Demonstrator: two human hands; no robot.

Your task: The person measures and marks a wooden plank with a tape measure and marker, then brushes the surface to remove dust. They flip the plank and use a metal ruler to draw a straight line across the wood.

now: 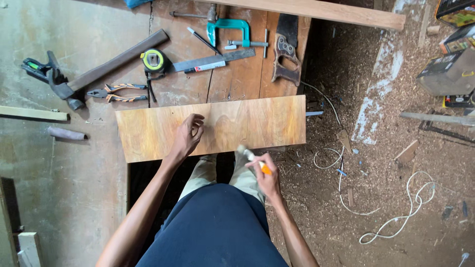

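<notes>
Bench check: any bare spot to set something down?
Free: right half of the wood panel, beyond the left hand. Also grey benchtop below the short dowel. Crowded: behind the panel, with hammer, pliers, tape measure, clamp, handsaw.

Left hand [188,134] reaching forward with fingers loosely curled, right hand [267,174] drawn close, fingers closed in a grip

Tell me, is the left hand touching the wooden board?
Touching. The head view shows the left hand lying on the wooden board, curled fingers pressed on its surface.
</notes>
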